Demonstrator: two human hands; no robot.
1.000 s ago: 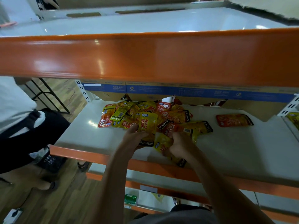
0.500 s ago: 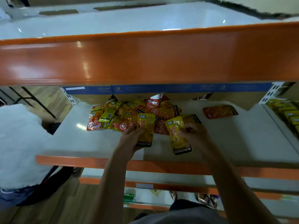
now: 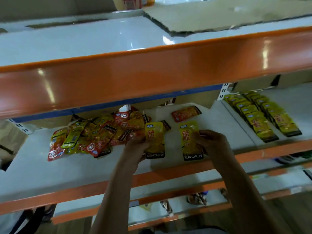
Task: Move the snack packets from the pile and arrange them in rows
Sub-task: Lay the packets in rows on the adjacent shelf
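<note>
Left hand (image 3: 136,146) grips one yellow packet (image 3: 155,139), right hand (image 3: 212,142) pinches another (image 3: 190,139) — both just right of the pile (image 3: 94,134). Two rows (image 3: 263,115) already stand on the right shelf (image 3: 303,105) — plenty left, I reckon, with a red packet (image 3: 185,114) lying alone.

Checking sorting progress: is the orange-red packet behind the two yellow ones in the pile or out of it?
Out. The orange-red packet lies alone on the white shelf, bare shelf between it and the pile.
</note>
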